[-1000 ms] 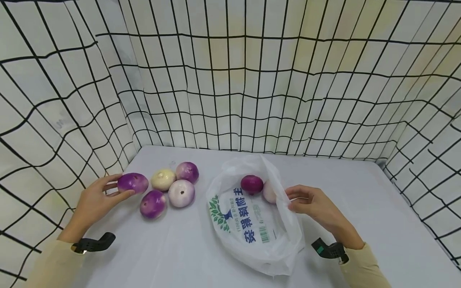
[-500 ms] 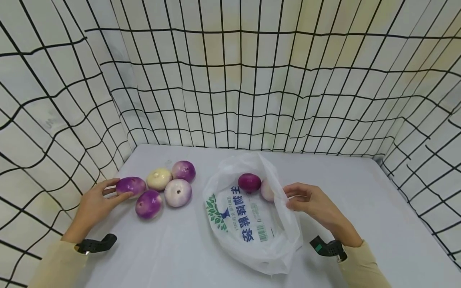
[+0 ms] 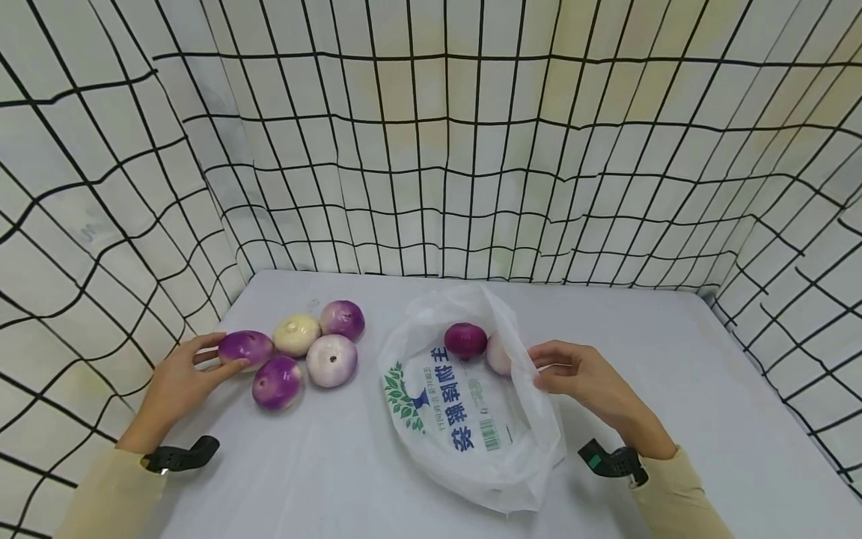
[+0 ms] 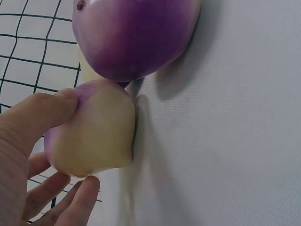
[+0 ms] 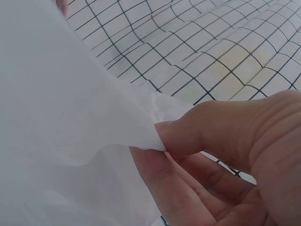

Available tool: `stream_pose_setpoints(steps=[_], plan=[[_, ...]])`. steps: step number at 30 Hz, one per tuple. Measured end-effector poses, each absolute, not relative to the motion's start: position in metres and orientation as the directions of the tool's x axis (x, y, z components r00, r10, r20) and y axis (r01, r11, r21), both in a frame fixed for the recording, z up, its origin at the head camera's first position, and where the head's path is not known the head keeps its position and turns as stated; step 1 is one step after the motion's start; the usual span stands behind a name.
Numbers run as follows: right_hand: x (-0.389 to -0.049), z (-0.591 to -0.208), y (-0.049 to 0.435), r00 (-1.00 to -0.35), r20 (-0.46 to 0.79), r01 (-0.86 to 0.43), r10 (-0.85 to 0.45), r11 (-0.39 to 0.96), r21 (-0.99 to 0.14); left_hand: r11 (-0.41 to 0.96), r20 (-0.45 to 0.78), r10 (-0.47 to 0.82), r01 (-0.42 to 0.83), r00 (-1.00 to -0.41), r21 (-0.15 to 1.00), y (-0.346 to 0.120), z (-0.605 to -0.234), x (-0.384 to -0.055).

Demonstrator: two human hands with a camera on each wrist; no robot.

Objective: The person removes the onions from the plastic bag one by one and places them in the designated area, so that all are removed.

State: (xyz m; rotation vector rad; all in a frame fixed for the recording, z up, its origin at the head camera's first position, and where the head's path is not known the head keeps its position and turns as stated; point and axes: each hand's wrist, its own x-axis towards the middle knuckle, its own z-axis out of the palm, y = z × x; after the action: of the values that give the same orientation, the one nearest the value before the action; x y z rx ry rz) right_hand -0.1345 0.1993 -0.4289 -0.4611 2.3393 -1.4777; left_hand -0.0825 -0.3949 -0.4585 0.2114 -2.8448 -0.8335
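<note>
At the left of the head view my left hand (image 3: 183, 382) holds a purple onion (image 3: 246, 349), low by the table. The left wrist view shows this onion's pale cream side (image 4: 101, 136), with the thumb on top and fingertips underneath. Close beside it lie a second purple onion (image 3: 277, 383), a yellowish one (image 3: 296, 335), a whitish one (image 3: 332, 361) and another purple one (image 3: 343, 320). My right hand (image 3: 584, 378) pinches the edge of a white plastic bag (image 3: 465, 479) between thumb and forefinger (image 5: 153, 165). Inside the open bag are a dark magenta onion (image 3: 465, 340) and a pale one (image 3: 498, 355).
Black netting (image 3: 444, 172) hangs at the back and both sides of the white table (image 3: 640, 322), before a pale wall. The bag stands in the middle of the table, its mouth spread open, with printed green leaves and blue lettering showing inside.
My left hand has lowered slightly with the purple onion, toward the table next to the other onions. The right hand keeps its pinch on the bag. The head view has shifted a little.
</note>
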Motion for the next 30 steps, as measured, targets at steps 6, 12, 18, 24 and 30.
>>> stream_pose_setpoints(steps=[6, 12, 18, 24, 30], plan=[[-0.135, -0.429, 0.199, -0.891, -0.104, -0.09, -0.442, 0.397, -0.913, 0.84, 0.135, -0.176, -0.077, -0.975, 0.537, -0.397, -0.455, -0.079], [-0.134, -0.429, 0.2, -0.882, -0.084, -0.109, -0.463, 0.374, -0.921, 0.848, 0.155, -0.179, -0.072, -0.972, 0.525, -0.397, -0.45, -0.077], [-0.134, -0.429, 0.2, -0.886, -0.083, -0.116, -0.457, 0.392, -0.913, 0.855, 0.186, -0.19, -0.069, -0.964, 0.515, -0.397, -0.445, -0.075], [-0.135, -0.429, 0.201, -0.884, -0.067, -0.131, -0.463, 0.383, -0.914, 0.85, 0.246, -0.207, -0.05, -0.947, 0.524, -0.396, -0.438, -0.076], [-0.136, -0.426, 0.202, -0.888, -0.07, -0.133, -0.455, 0.399, -0.907, 0.838, 0.258, -0.224, -0.051, -0.94, 0.543, -0.387, -0.427, -0.077]])
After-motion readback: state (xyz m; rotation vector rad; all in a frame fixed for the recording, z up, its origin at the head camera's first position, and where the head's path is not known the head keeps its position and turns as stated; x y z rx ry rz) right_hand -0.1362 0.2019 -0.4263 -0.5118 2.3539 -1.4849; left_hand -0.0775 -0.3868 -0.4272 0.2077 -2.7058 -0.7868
